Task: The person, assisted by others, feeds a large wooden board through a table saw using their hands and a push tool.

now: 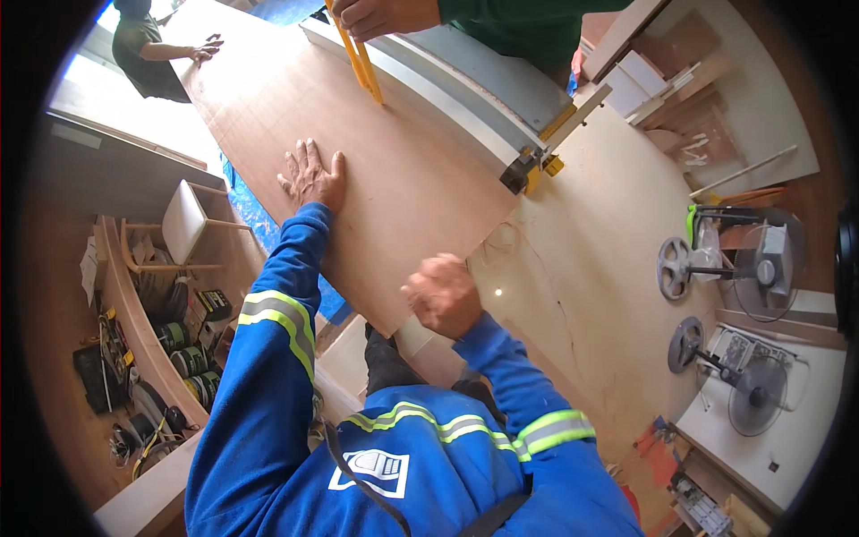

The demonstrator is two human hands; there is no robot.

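While the left hand [315, 186] rests, fingers spread, on the flat wooden panel [420, 170], the blurred right hand [444, 295] curls at its near right edge; whether it pinches anything, I cannot tell. The panel extends before the wearer [456, 479]. Beyond, a co-worker's hand [383, 16] grips a yellow tool [365, 72]; rightward stand two pedestal fans [767, 271].

board [420, 183] between cans [189, 362] left and fans [759, 398] right
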